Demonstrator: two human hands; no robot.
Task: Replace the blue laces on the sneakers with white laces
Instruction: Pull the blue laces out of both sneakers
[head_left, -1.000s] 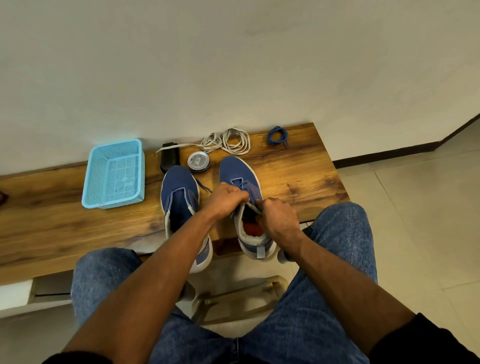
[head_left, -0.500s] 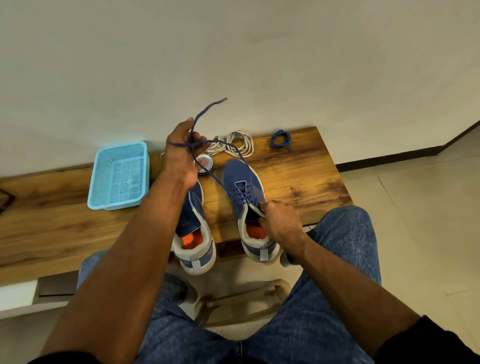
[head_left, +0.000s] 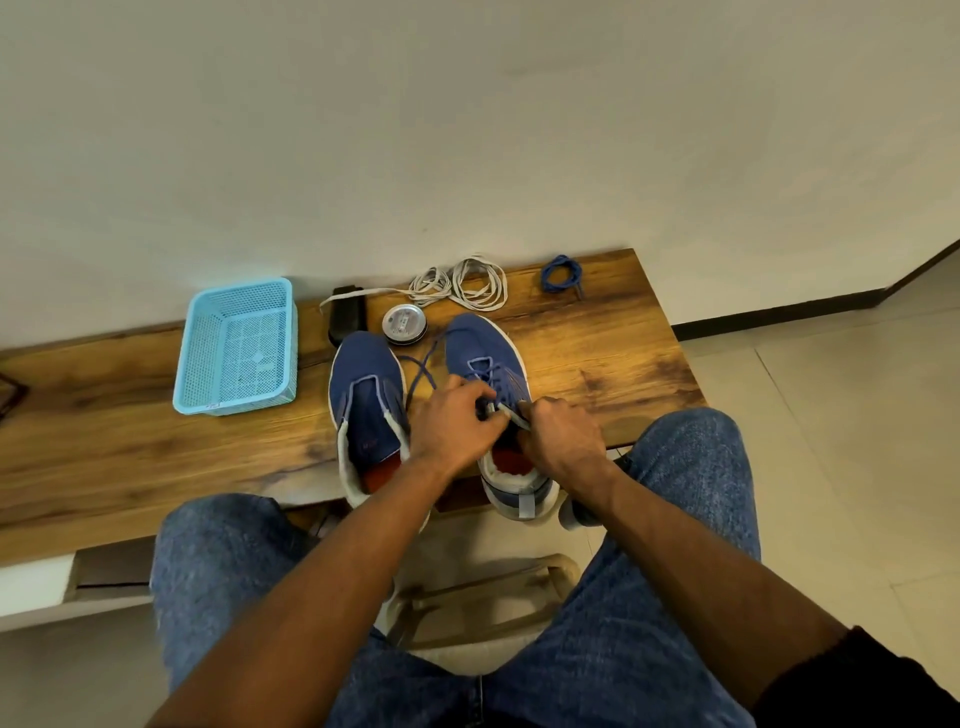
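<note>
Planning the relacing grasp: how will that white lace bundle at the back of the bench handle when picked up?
The white laces are probably floppy: they lie in slack loops. Likely light, being thin flat cord. One end trails over the black object, so lifting may drag or snag there.

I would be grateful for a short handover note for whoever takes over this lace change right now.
Left hand pinches the blue lace at the right sneaker; right hand grips that shoe's tongue.
Left sneaker shows no lace; a coiled blue lace lies at the bench's back.
White laces lie untouched by the wall.
Left: finish unlacing the right sneaker, then lace both white.
</note>
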